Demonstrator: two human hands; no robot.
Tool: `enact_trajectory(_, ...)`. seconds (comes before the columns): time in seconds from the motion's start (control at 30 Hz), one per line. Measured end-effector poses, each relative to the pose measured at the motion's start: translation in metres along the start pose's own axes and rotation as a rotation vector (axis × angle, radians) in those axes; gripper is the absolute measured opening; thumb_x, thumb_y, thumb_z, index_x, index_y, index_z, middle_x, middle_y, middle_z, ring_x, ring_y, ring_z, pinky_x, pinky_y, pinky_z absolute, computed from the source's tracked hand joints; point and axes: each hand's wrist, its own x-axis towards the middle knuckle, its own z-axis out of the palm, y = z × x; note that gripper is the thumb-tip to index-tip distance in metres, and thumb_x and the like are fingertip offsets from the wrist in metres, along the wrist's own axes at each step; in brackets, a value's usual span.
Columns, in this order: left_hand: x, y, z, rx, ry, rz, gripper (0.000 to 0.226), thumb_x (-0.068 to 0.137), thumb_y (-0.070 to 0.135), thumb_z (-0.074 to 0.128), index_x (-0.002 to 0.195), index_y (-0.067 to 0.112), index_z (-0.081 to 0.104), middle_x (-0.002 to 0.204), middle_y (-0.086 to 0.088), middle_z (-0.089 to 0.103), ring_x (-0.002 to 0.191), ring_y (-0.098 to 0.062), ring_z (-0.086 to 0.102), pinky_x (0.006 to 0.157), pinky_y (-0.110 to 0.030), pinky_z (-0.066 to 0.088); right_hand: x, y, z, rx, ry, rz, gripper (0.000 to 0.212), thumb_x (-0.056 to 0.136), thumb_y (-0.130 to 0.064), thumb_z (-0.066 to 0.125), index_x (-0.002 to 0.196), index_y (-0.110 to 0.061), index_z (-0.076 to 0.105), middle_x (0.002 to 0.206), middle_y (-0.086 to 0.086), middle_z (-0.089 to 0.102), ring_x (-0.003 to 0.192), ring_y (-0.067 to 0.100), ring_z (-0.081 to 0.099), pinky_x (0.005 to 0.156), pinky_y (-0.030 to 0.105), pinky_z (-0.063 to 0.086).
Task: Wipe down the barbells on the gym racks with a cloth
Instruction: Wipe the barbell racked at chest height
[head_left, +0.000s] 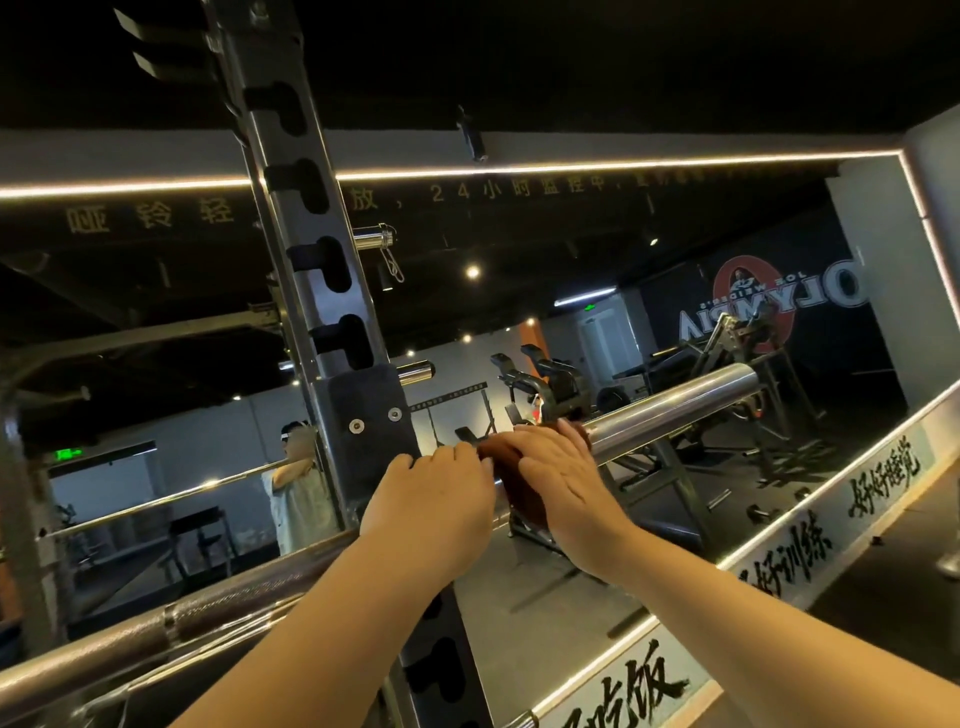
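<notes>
- You are working on a round steel barbell (675, 405), its shaft knurled at lower left and its sleeve polished.
- Its long axis is running from lower left up to the right, across the black notched rack upright (332, 322).
- Of your hands, the right hand (561, 467) is wrapping a dark reddish cloth (524, 501) round the bar, and the left hand (436, 493) is curling over the bar just beside it.
- A mirror wall (649, 291) is standing close behind.

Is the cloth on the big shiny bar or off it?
On it: the cloth hangs over the barbell, with the right hand on top and the left hand beside it.
</notes>
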Motion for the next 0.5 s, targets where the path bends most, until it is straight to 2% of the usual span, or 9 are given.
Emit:
enact_trajectory(0.07, 0.001, 0.001, 0.003, 0.023, 0.010, 0.021, 0.028, 0.109, 0.030, 0.036, 0.133, 0.019, 0.044, 0.117, -0.002, 0.055, 0.106, -0.021, 0.057, 0.098, -0.040, 0.045, -0.001, 0.008, -0.016, -0.057, -0.107, -0.049, 0.047, 0.108, -0.038, 0.019, 0.145, -0.030, 0.047, 0.140, -0.015, 0.053, 0.138, -0.005, 0.034, 0.123, 0.022, 0.003)
enact_trajectory(0.13, -0.001, 0.000, 0.003, 0.029, 0.009, 0.026, 0.027, 0.108, 0.028, 0.037, 0.133, 0.019, 0.043, 0.119, -0.002, 0.054, 0.108, -0.021, 0.055, 0.101, -0.040, 0.043, 0.002, 0.022, -0.029, -0.234, -0.141, -0.086, 0.046, 0.110, -0.044, 0.019, 0.148, -0.031, 0.043, 0.141, -0.013, 0.053, 0.140, 0.000, 0.035, 0.123, 0.021, -0.002)
enact_trajectory(0.23, -0.002, 0.000, 0.003, 0.004, 0.020, 0.024, 0.028, 0.107, 0.025, 0.042, 0.134, 0.017, 0.042, 0.118, -0.003, 0.053, 0.104, -0.020, 0.055, 0.099, -0.039, 0.046, 0.004, 0.033, -0.032, -0.374, -0.011, 0.026, 0.049, 0.109, -0.047, 0.015, 0.137, -0.029, 0.051, 0.131, -0.010, 0.057, 0.135, 0.010, 0.043, 0.117, 0.014, -0.014)
enact_trajectory(0.3, -0.002, 0.001, 0.003, -0.012, 0.023, 0.010, 0.027, 0.108, 0.026, 0.041, 0.134, 0.016, 0.042, 0.112, -0.003, 0.053, 0.098, -0.019, 0.057, 0.094, -0.037, 0.049, 0.003, 0.024, -0.021, -0.388, 0.110, 0.126, 0.053, 0.106, -0.045, 0.014, 0.130, -0.026, 0.057, 0.127, -0.008, 0.059, 0.134, 0.017, 0.045, 0.120, 0.020, -0.014)
enact_trajectory(0.37, -0.001, 0.001, 0.006, -0.017, 0.037, -0.002, 0.025, 0.109, 0.030, 0.035, 0.129, 0.017, 0.044, 0.102, -0.001, 0.051, 0.087, -0.017, 0.055, 0.087, -0.035, 0.052, 0.000, 0.009, -0.004, -0.379, 0.165, 0.141, 0.053, 0.104, -0.043, 0.017, 0.130, -0.023, 0.059, 0.130, -0.006, 0.061, 0.138, 0.021, 0.043, 0.123, 0.028, -0.012)
enact_trajectory(0.43, -0.002, 0.000, 0.007, -0.031, 0.073, -0.024, 0.033, 0.111, 0.037, 0.022, 0.125, 0.018, 0.046, 0.099, 0.002, 0.054, 0.081, -0.015, 0.056, 0.083, -0.034, 0.052, -0.005, -0.003, 0.007, -0.342, 0.128, 0.078, 0.053, 0.106, -0.043, 0.018, 0.136, -0.025, 0.057, 0.136, -0.008, 0.058, 0.143, 0.017, 0.037, 0.126, 0.033, -0.007)
enact_trajectory(0.5, -0.003, 0.000, 0.007, -0.034, 0.082, -0.024, 0.038, 0.111, 0.039, 0.016, 0.123, 0.019, 0.046, 0.100, 0.003, 0.056, 0.081, -0.016, 0.057, 0.082, -0.034, 0.052, -0.009, 0.000, 0.003, -0.292, 0.052, 0.002, 0.051, 0.108, -0.045, 0.017, 0.145, -0.029, 0.048, 0.145, -0.011, 0.050, 0.147, 0.011, 0.029, 0.126, 0.033, -0.006)
